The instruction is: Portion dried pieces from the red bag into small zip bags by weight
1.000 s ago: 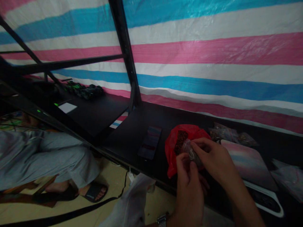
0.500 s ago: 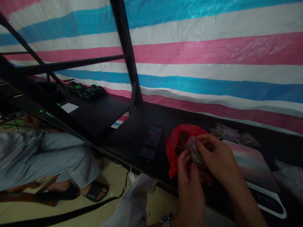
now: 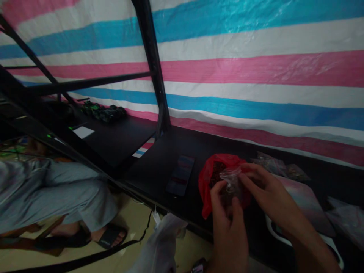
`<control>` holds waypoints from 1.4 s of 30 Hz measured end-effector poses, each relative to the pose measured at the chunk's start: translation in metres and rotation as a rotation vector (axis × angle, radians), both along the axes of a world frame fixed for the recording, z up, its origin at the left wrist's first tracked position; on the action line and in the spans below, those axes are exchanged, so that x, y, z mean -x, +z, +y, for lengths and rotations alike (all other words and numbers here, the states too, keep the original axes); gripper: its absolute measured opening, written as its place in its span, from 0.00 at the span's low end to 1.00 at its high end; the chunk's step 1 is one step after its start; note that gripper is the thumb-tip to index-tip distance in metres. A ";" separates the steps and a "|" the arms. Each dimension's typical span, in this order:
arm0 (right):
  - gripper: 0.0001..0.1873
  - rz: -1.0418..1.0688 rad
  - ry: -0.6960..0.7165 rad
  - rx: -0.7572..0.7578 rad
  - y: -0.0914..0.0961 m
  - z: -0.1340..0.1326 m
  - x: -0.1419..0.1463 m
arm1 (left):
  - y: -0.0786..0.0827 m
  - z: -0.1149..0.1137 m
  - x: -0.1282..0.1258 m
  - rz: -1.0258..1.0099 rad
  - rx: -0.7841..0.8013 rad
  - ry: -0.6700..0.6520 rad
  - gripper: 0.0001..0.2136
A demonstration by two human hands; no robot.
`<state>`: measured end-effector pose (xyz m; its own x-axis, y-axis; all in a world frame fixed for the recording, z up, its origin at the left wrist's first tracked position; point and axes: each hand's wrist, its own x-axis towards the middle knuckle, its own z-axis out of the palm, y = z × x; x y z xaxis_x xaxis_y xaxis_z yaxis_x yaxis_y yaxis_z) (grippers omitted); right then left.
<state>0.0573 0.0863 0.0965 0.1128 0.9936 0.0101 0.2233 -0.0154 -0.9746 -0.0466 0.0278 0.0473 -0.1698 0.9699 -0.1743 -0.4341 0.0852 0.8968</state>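
Note:
A small clear zip bag [image 3: 232, 185] with dark contents in its lower part is held upright between my two hands. Its top strip faces up. My left hand [image 3: 229, 212] grips the bag low, thumb on the near side and fingers on the left. At the upper right edge of the bag, my right hand [image 3: 263, 189] pinches it between thumb and fingers. Just behind lies an open red plastic bag [image 3: 206, 178] holding dark brown bits [image 3: 217, 172], partly covered by my hands.
A scale with a shiny plate [image 3: 304, 201] sits right of my hands. Filled zip bags [image 3: 270, 163] lie behind it, clear bags [image 3: 347, 220] at far right. A phone [image 3: 181, 176] lies left. A seated person's leg [image 3: 82, 193] and a black frame post [image 3: 155, 68] are further left.
The small zip bag has been turned more upright, so its top strip now shows. My right hand has shifted to the bag's upper right edge. The view has tilted slightly.

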 end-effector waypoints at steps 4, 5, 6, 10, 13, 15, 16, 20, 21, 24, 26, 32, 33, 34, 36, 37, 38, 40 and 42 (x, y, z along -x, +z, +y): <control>0.26 -0.001 0.069 -0.024 0.010 -0.006 -0.005 | 0.002 0.004 0.004 0.072 -0.080 -0.025 0.17; 0.27 0.007 0.072 -0.035 0.011 -0.008 -0.006 | 0.003 0.005 0.005 0.105 -0.098 -0.021 0.17; 0.27 0.018 0.069 -0.044 0.012 -0.010 -0.006 | 0.004 0.007 0.006 0.140 -0.115 -0.012 0.18; 0.25 0.075 0.019 -0.063 0.012 -0.015 -0.011 | 0.004 0.015 0.007 0.240 -0.183 0.001 0.18; 0.22 0.094 0.016 -0.089 0.011 -0.019 -0.018 | 0.005 0.022 0.006 0.180 -0.194 -0.077 0.19; 0.20 0.073 0.019 -0.104 0.009 -0.022 -0.025 | 0.007 0.027 0.005 0.107 -0.169 -0.127 0.20; 0.18 0.055 0.015 -0.111 0.008 -0.023 -0.029 | 0.008 0.029 0.004 0.084 -0.159 -0.145 0.19; 0.15 0.009 0.036 -0.108 0.005 -0.026 -0.041 | 0.009 0.036 0.002 0.131 -0.226 -0.153 0.15; 0.14 0.013 0.048 -0.102 0.004 -0.027 -0.042 | 0.009 0.037 0.002 0.156 -0.255 -0.142 0.14; 0.15 0.047 0.041 -0.109 0.003 -0.027 -0.044 | 0.008 0.038 0.003 0.214 -0.320 -0.063 0.12; 0.14 0.059 0.011 -0.135 0.002 -0.026 -0.043 | 0.008 0.038 0.004 0.258 -0.361 0.000 0.12; 0.12 0.010 -0.002 -0.191 0.001 -0.024 -0.041 | 0.006 0.035 0.005 0.347 -0.430 0.061 0.16; 0.12 0.002 -0.005 -0.188 0.000 -0.024 -0.041 | 0.006 0.035 0.005 0.343 -0.419 0.060 0.17; 0.12 0.010 0.003 -0.177 0.000 -0.024 -0.040 | 0.006 0.034 0.005 0.336 -0.401 0.060 0.17; 0.14 0.051 0.048 -0.137 -0.001 -0.024 -0.038 | 0.007 0.034 0.006 0.323 -0.367 0.074 0.17; 0.15 0.066 0.072 -0.117 -0.002 -0.024 -0.036 | 0.008 0.034 0.006 0.316 -0.353 0.086 0.18; 0.14 0.073 0.091 -0.101 -0.003 -0.024 -0.035 | 0.009 0.034 0.006 0.309 -0.343 0.099 0.18; 0.12 0.063 0.101 -0.099 -0.006 -0.024 -0.033 | 0.010 0.035 0.006 0.295 -0.330 0.111 0.19; 0.11 0.061 0.107 -0.112 -0.008 -0.024 -0.031 | 0.010 0.035 0.006 0.283 -0.316 0.100 0.20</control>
<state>0.0883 0.0622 0.0890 0.0104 0.9930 0.1178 0.1586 0.1147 -0.9807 -0.0524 0.0627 0.0577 -0.2642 0.9444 0.1959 -0.1591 -0.2430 0.9569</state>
